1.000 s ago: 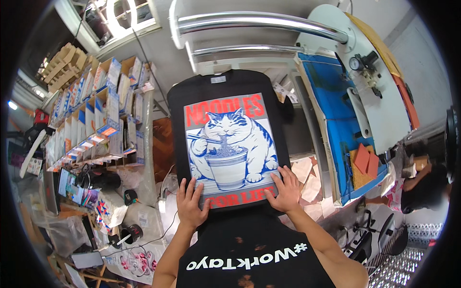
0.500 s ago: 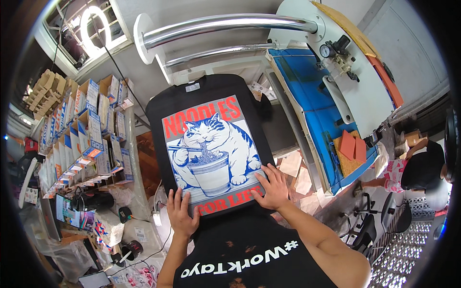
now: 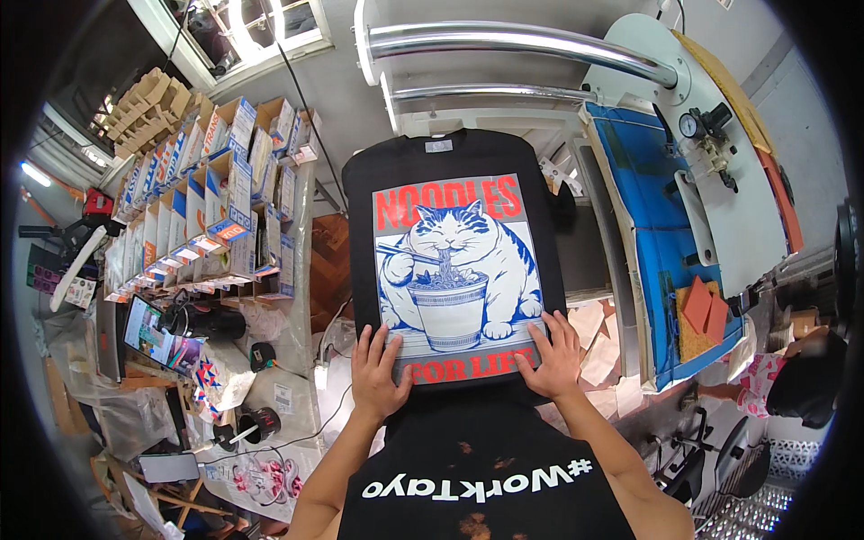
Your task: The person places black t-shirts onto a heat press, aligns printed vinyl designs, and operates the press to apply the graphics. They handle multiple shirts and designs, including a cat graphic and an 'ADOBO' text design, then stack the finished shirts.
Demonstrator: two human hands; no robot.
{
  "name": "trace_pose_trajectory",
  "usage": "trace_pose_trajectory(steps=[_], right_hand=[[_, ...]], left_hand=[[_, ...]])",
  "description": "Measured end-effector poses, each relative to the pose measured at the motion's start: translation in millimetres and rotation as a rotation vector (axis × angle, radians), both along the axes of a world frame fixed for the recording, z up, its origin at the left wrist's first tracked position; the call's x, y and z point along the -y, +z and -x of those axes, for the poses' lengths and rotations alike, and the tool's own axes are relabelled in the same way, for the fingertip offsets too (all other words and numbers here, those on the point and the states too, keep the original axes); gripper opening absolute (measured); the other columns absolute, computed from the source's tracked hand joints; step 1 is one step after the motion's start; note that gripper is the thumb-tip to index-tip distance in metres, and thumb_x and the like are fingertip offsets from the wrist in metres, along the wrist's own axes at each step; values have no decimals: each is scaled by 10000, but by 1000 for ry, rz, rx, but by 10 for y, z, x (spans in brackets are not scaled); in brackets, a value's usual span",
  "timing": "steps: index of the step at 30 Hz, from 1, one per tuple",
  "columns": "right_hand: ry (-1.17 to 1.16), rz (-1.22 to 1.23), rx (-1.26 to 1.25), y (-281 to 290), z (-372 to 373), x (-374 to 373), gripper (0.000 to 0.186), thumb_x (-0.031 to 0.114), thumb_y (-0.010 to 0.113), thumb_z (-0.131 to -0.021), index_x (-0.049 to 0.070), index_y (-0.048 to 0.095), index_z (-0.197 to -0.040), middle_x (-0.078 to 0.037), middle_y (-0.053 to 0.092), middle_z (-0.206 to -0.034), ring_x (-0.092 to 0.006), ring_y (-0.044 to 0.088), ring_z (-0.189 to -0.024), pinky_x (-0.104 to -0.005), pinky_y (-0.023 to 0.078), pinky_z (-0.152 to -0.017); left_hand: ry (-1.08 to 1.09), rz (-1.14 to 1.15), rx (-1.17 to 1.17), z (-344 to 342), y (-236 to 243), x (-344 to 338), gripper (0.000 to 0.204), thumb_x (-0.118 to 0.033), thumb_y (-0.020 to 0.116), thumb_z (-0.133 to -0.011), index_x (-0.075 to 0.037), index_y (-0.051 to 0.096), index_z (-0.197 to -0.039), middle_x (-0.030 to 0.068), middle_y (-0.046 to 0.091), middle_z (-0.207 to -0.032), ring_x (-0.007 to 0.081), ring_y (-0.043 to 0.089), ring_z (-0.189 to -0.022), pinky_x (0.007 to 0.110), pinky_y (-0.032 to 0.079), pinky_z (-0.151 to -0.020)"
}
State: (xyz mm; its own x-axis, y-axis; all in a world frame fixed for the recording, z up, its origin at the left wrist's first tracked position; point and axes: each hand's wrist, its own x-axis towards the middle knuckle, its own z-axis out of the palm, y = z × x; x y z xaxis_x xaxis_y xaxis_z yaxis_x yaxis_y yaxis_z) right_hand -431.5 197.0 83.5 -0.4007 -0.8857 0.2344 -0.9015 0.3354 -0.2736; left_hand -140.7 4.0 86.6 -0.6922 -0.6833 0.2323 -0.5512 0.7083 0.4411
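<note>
A black T-shirt lies spread in front of me, its collar at the far end. Its large print shows a blue-and-white cat eating noodles from a tub with chopsticks, with red lettering above and below. My left hand rests with fingers spread at the near left edge of the shirt. On the opposite near corner, my right hand lies flat, its thumb over the end of the lower red lettering. Neither hand grips anything. The shirt's near end meets the black top I wear, and what supports it is hidden.
On the right stands a large press with a blue padded bed, a pressure gauge and chrome bars. Boxes of packets fill the left table, with a tablet nearer me. Another person is at the far right.
My view has turned, so the surroundings sit farther right and the shirt looks straighter. Both hands stay flat at the shirt's near edge, with little visible movement against it.
</note>
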Motion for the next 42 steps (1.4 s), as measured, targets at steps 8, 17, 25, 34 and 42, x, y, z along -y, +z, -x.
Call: trace_pose_trajectory(steps=[8, 17, 25, 34, 42], right_hand=[[-6, 20, 23, -21, 24, -2, 573, 428, 755, -824, 141, 644, -1307, -135, 519, -1439, -386, 417, -1406, -574, 330, -1135], [0, 40, 4, 15, 22, -6, 570, 391, 770, -809, 118, 650, -1295, -149, 525, -1432, -396, 443, -1380, -531, 366, -1115], [-1, 58, 14, 14, 15, 7, 566, 390, 772, -805, 116, 655, -1287, -148, 531, -1425, -396, 447, -1378, -531, 367, -1111], [-11, 39, 16, 26, 7, 8, 559, 388, 769, -807, 111, 658, -1281, -144, 528, -1428, -389, 443, -1382, -524, 358, -1118], [-8, 33, 20, 25, 17, 4, 572, 387, 771, -803, 113, 651, -1291, -144, 523, -1432, -390, 437, -1387, -530, 361, -1120]], left_hand=[[9, -19, -13, 11, -39, -7, 550, -242, 738, -807, -65, 640, -1318, 189, 505, -1502, 450, 384, -1436, 576, 316, -1148], [3, -17, -17, 8, -42, -3, 559, -240, 742, -803, -66, 643, -1326, 192, 510, -1502, 452, 382, -1439, 573, 311, -1158], [1, -17, -14, -6, -45, -6, 565, -246, 745, -804, -64, 643, -1329, 196, 510, -1500, 456, 380, -1441, 579, 306, -1159], [1, -8, -7, -1, -52, -6, 569, -251, 742, -810, -68, 635, -1338, 192, 508, -1502, 451, 378, -1443, 583, 310, -1151], [-2, -7, -10, 5, -42, -9, 567, -249, 741, -811, -71, 632, -1339, 190, 504, -1505, 451, 377, -1444, 580, 311, -1148]])
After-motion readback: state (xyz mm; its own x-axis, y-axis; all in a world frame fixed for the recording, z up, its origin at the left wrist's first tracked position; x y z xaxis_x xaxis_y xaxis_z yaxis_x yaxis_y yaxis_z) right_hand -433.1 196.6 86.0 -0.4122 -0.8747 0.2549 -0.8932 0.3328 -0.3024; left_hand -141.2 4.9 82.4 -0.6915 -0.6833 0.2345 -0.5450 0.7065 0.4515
